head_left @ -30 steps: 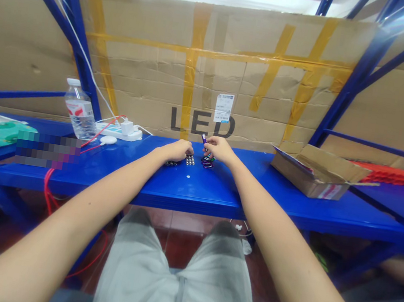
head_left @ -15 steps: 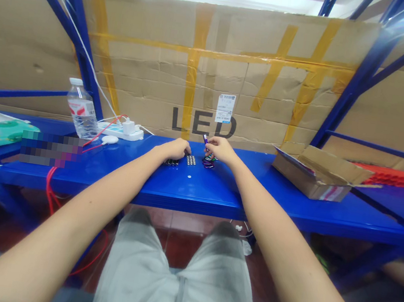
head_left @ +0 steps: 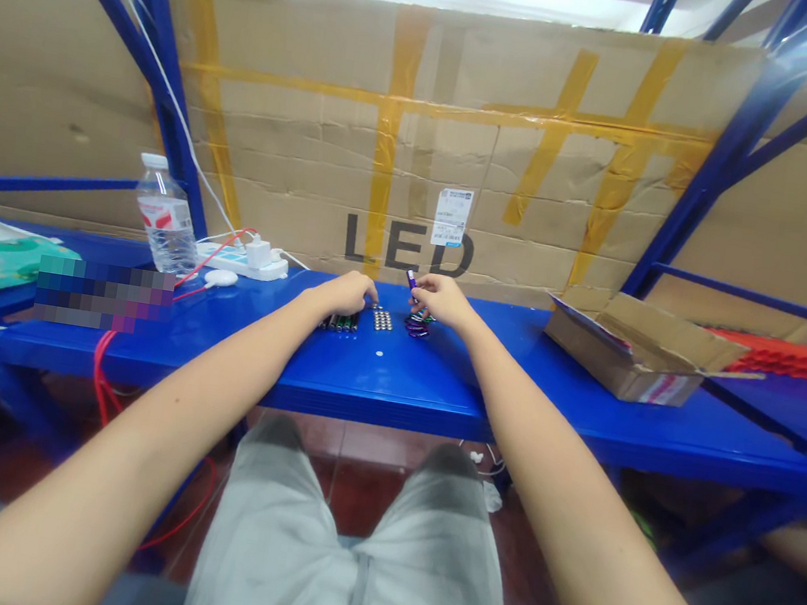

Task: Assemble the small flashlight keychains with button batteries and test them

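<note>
Both my arms reach across the blue shelf top (head_left: 436,388). My left hand (head_left: 349,292) is curled, fingers down, over a row of small dark cylinders (head_left: 340,322); whether it grips one is hidden. My right hand (head_left: 439,298) is closed on a small purple piece (head_left: 411,280) held up above a pile of purple and coloured bits (head_left: 416,324). Between the two hands lies a small block of metallic studs (head_left: 382,319). A tiny white dot (head_left: 379,350) lies in front of it.
A water bottle (head_left: 166,216), a white power strip (head_left: 247,262) with red and white cables and a white puck (head_left: 221,278) stand at the left. An open cardboard box (head_left: 632,342) sits at the right. A taped cardboard wall marked LED (head_left: 427,144) backs the shelf.
My left hand has drawn back slightly to the left, uncovering more of the row of dark cylinders. My right hand has stayed where it was with the purple piece.
</note>
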`<action>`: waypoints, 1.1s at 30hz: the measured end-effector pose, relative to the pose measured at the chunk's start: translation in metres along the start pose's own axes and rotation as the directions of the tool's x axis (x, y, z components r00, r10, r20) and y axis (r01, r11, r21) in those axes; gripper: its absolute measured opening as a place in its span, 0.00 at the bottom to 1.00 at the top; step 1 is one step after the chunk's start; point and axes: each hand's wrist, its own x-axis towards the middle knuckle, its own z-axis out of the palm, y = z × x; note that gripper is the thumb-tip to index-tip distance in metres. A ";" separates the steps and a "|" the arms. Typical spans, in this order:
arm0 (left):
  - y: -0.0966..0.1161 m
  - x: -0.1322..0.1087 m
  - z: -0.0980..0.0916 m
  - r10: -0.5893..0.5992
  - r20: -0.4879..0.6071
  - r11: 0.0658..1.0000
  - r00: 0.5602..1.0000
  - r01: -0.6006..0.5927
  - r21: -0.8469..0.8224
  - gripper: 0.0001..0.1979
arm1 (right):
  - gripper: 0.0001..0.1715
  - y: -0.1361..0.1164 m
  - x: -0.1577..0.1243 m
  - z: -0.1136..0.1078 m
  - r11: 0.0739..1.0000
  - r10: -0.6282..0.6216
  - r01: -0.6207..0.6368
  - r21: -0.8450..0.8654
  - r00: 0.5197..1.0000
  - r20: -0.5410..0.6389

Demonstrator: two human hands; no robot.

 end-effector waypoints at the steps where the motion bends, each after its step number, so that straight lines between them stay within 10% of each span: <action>1: 0.001 0.000 0.001 0.013 -0.016 1.000 1.000 -0.013 0.004 0.28 | 0.05 0.000 0.000 0.000 1.000 0.000 0.000 0.000 1.000 -0.001; 33: -0.012 0.017 -0.003 0.111 0.007 0.994 0.994 -0.111 0.008 0.13 | 0.06 -0.003 -0.003 0.001 1.000 0.015 -0.015 -0.010 1.000 -0.005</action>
